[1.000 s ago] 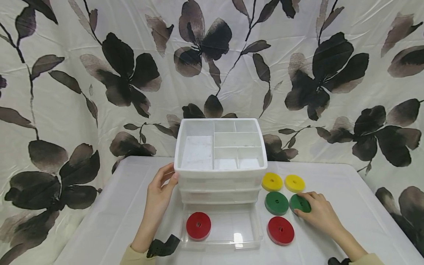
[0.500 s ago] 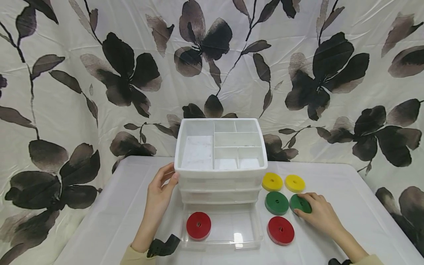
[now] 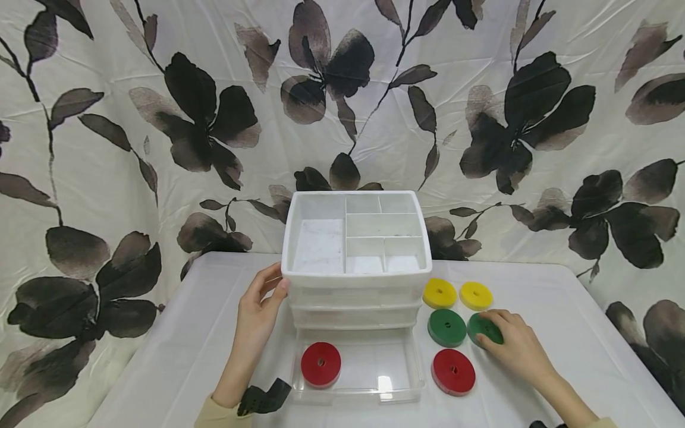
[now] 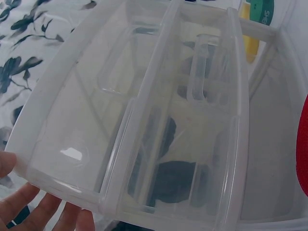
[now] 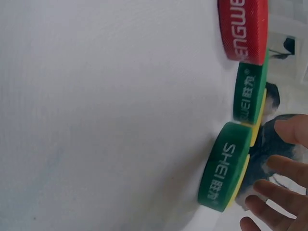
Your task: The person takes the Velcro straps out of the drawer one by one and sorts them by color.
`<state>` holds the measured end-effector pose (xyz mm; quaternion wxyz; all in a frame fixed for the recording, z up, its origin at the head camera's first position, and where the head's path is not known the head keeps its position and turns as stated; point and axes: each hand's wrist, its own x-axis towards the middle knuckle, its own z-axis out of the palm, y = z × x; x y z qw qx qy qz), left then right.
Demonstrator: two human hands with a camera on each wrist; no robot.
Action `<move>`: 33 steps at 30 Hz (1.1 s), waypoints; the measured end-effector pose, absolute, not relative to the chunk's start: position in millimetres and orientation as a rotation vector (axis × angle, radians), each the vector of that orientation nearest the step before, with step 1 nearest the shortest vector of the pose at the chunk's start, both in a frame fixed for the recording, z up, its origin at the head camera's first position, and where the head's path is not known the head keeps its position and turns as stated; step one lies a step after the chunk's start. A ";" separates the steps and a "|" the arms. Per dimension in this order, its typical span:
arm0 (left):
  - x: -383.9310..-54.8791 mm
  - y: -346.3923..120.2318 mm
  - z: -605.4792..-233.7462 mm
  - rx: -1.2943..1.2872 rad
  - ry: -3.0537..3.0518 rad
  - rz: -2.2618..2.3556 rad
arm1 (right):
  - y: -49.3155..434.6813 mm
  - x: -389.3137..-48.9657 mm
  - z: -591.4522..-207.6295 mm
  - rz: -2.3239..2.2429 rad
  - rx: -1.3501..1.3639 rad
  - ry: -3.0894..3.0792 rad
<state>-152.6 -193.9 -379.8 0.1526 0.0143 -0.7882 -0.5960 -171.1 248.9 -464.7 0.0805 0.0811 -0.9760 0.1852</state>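
A white plastic drawer organizer [image 3: 314, 276] with a divided top tray stands on the table. Its bottom clear drawer [image 3: 374, 362] is pulled out, with a red tape roll [image 3: 313, 371] lying in its left part. My left hand [image 3: 259, 309] rests against the organizer's left side, thumb near the front corner. At the right, my right hand [image 3: 516, 345] is over a green tape roll [image 3: 481, 327]. In the right wrist view its fingers [image 5: 284, 168] are spread apart, beyond that roll. Another green roll [image 3: 446, 336] and a red roll [image 3: 446, 383] lie beside it.
Two yellow tape rolls [image 3: 433, 297] lie behind the green ones, close to the organizer's right side. The white-covered table [image 3: 176, 356] reaches back to a floral cloth backdrop [image 3: 342, 137]. Two upper clear drawers [image 4: 187, 130] are pushed in.
My right thumb has lifted slightly at the near edge of the green tape roll. The left hand, organizer and rolls look unmoved.
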 end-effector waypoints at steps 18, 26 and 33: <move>-152.3 -193.9 -379.9 0.033 -2.255 -1.705 | 214.5 -151.7 -440.7 0.593 0.338 -2.820; -152.9 -194.3 -380.2 0.036 -2.245 -1.720 | 194.2 -143.9 -432.8 0.607 0.404 -2.805; -152.9 -194.2 -380.4 0.033 -2.245 -1.716 | 172.8 -139.5 -424.1 0.571 0.520 -2.744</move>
